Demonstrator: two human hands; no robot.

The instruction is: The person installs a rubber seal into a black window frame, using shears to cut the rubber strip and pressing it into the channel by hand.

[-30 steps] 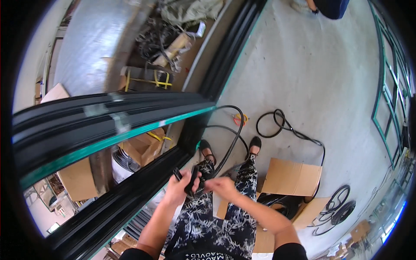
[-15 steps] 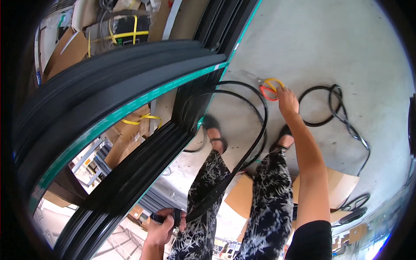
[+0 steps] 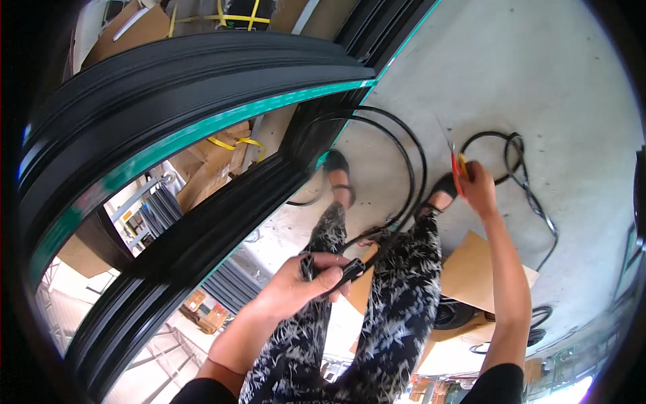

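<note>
My left hand (image 3: 306,286) is wrapped around the cut end of a black rubber sealing strip (image 3: 354,269), held above my left thigh. The strip loops away over the floor toward a black frame (image 3: 222,64) edged with green tape. Farther right, my right hand (image 3: 480,192) grips scissors (image 3: 455,174) by their red and yellow handles. Their thin blades point away from me, above the floor. Fingers hide part of both the strip's end and the handles.
A tangled black strip (image 3: 515,158) lies on the grey floor (image 3: 518,60) at the right. Cardboard (image 3: 464,269) lies beyond my right knee, beside coiled black strip (image 3: 542,315). Strapped boxes (image 3: 222,158) show through the frame. My feet stand between the frame and tangle.
My left hand has risen and moved right with the strip's end. My right hand has moved right and nearer with the scissors, whose blades have turned to point farther away.
</note>
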